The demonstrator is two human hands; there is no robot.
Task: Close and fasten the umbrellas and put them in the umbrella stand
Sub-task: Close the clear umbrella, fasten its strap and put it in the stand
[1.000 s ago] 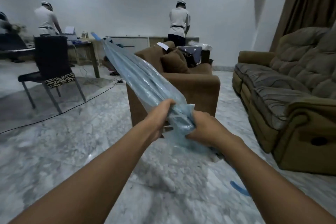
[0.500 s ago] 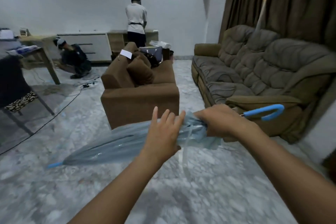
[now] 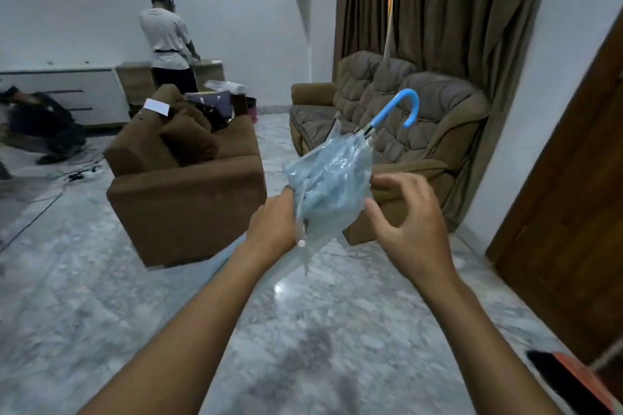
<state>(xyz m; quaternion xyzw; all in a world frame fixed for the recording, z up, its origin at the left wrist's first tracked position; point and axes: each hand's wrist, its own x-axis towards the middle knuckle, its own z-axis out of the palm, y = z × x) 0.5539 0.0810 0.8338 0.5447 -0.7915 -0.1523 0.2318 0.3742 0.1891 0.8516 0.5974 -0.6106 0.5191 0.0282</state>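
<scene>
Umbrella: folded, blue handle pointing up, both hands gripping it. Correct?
Not quite. The head view shows only the left hand gripping the umbrella. The right hand is open beside it with its fingers spread, holding nothing. The rest is right: it is folded and the blue handle points up.

Dim, bluish room light, with a thin warm strip of light slipping through the gap in the curtains and one small white glare spot on the marble floor. The right hand smears with motion blur, the crouching person far left is a soft smudge, and the wide lens bows the door at the right edge.
</scene>
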